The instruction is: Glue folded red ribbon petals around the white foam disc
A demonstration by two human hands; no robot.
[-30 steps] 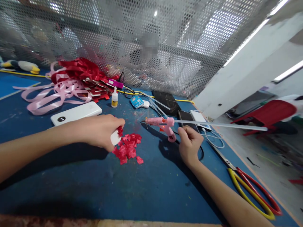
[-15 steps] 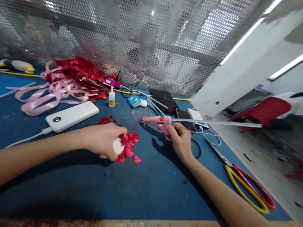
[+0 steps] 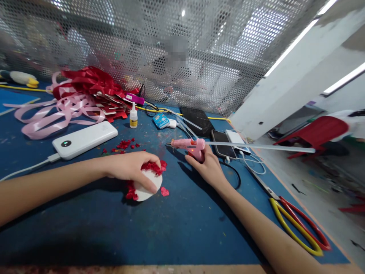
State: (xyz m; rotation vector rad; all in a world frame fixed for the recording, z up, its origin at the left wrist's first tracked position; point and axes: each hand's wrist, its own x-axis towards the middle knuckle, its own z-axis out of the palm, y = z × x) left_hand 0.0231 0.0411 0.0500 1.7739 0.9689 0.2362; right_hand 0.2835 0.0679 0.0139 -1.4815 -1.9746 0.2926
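Note:
My left hand (image 3: 135, 167) grips a round white disc (image 3: 146, 185), thumb on its face and fingers curled over the far edge. Red petal-like scraps (image 3: 131, 191) show around the disc, partly under my hand; a single red scrap (image 3: 164, 191) lies just to its right. My right hand (image 3: 207, 163) is around the handle of a pink glue gun (image 3: 185, 144), thumb stretched along the near side, the other fingers mostly hidden. The gun's nozzle points left toward the disc, and a long translucent glue stick (image 3: 256, 146) sticks out of its back.
On the blue table are a white power bank (image 3: 85, 140), a small glue bottle (image 3: 133, 116), pink ribbon (image 3: 42, 118), red ribbon (image 3: 91, 82), a blue packet (image 3: 161, 121) and a phone (image 3: 222, 144). Large scissors (image 3: 275, 196) lie right. A perforated metal screen (image 3: 114, 49) stands behind.
My left hand has moved slightly right and turned the disc, so more of its white face shows. My right thumb has dropped lower and reaches left beside the gun's handle.

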